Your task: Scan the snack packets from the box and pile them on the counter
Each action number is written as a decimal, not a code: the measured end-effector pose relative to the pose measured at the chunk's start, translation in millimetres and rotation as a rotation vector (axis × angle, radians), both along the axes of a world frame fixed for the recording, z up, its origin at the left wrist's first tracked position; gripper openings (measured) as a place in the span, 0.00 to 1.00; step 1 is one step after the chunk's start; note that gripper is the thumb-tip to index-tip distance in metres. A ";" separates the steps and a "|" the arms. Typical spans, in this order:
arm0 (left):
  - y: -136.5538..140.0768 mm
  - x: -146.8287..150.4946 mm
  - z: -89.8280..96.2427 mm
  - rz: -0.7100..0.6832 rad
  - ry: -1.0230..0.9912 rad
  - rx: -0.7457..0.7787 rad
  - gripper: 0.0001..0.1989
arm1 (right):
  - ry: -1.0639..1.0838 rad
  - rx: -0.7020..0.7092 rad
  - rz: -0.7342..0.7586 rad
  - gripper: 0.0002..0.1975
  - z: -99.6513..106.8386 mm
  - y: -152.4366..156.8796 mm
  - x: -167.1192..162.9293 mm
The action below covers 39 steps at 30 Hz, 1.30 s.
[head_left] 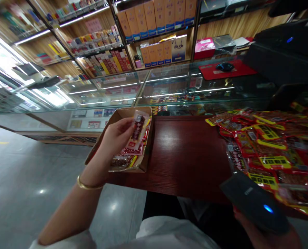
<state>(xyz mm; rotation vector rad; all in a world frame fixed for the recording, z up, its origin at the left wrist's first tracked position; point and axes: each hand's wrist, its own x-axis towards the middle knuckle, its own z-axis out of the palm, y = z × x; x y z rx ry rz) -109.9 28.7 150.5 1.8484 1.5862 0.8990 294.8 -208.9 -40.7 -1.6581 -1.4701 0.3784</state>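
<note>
My left hand [119, 135], with a gold bangle on the wrist, pinches a small plastic snack packet [138, 129] with a dark printed label. It holds the packet just above an open cardboard box [148, 152], where more red and yellow packets [133, 150] lie. In my right hand [262, 228] is a black barcode scanner [254, 202] with a lit blue light. Its front end points toward the snack pile [265, 148] at the right, close to a dark packet [235, 155] at the pile's left edge. The fingers under the scanner are mostly hidden.
Both box and pile rest on a dark red wooden table [180, 152]. Behind it runs a glass display counter [164, 84] bearing a red mat [205, 71] with a black mouse [224, 66]. A black monitor-like device [280, 52] stands back right. Shelves [123, 34] line the wall.
</note>
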 end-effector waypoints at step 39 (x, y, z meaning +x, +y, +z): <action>31.3 144.6 -127.8 -0.634 -0.287 -0.686 0.37 | -0.131 -0.121 -0.068 0.15 56.1 24.7 -26.5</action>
